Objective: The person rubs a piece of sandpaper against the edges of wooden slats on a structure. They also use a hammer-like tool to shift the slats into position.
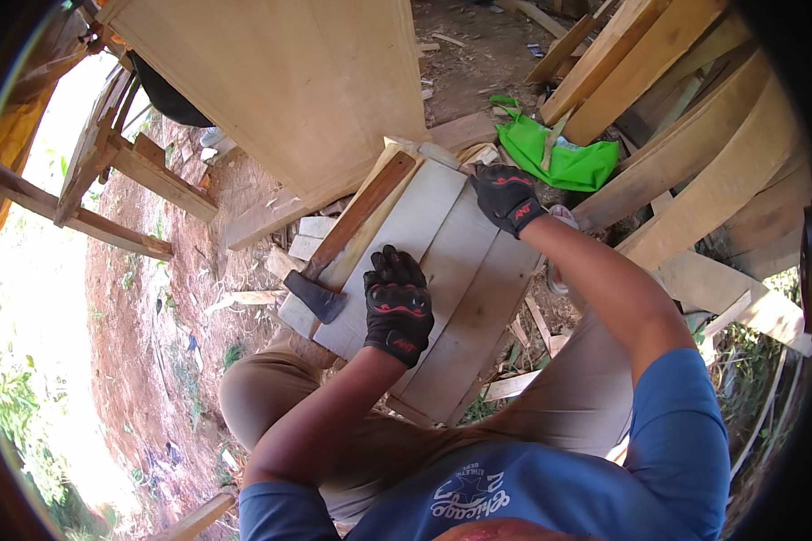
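A panel of pale wooden planks [456, 270] lies between my knees. My left hand [397, 302], in a black glove with red trim, rests flat on it with fingers stretched forward. At the panel's far right corner, my right hand [507, 194] wears a matching glove; its fingers curl over the edge and their tips are hidden. An axe [356, 216] lies along the left side of the planks, its brown handle pointing away and its dark head near my left hand. Neither hand touches the axe.
A large smooth wooden board [280, 81] stands just beyond the panel. Long timbers [686, 162] are stacked at the right, near a bright green bag [555, 151]. At the left is a rough wooden frame [144, 176]. Wood scraps [244, 299] litter the dirt ground.
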`<state>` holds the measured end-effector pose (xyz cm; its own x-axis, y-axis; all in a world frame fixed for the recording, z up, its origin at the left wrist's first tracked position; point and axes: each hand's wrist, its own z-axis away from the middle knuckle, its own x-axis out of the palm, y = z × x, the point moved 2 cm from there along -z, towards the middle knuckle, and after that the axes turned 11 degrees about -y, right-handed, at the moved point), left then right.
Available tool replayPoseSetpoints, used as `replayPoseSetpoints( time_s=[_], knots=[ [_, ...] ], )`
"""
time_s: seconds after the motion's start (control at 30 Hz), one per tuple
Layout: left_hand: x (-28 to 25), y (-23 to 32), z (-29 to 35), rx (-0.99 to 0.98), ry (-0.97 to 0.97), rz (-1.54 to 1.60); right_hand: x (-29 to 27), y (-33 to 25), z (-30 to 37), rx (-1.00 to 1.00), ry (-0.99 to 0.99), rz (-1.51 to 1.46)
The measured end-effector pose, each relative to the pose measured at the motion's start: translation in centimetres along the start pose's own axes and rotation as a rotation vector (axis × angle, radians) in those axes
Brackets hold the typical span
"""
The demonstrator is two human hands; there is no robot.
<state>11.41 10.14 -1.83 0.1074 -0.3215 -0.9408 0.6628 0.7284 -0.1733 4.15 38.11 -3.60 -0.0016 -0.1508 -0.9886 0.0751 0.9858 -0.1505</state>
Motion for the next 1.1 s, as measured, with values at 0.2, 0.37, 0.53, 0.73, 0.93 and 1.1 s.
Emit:
replayPoseSetpoints(
  time_s=[0.2,0.37,0.53,0.73,0.93,1.1],
  knots=[
    [0.1,0.3,-0.3,0.009,0.020,-0.015,0.3,1.2,-0.5,0.029,0.023,-0.082],
    [0.1,0.7,-0.7,-0.007,0.051,-0.066,0.5,1.5,-1.9,0.024,0.043,-0.119],
    [-0.2,0.5,-0.2,-0.012,0.017,-0.063,0.1,-0.2,-1.7,0.031,0.057,-0.146],
    [0.7,0.5,-0.3,-0.027,0.069,-0.055,1.2,0.2,-1.8,0.065,0.005,-0.092],
    [-0.5,1.0,-0.4,0.034,0.012,-0.045,1.5,2.4,-1.9,0.068,0.049,-0.068],
    [0.9,0.1,0.1,-0.015,0.087,-0.016,-0.9,-0.8,-1.6,-0.139,0.148,-0.091]
  ],
)
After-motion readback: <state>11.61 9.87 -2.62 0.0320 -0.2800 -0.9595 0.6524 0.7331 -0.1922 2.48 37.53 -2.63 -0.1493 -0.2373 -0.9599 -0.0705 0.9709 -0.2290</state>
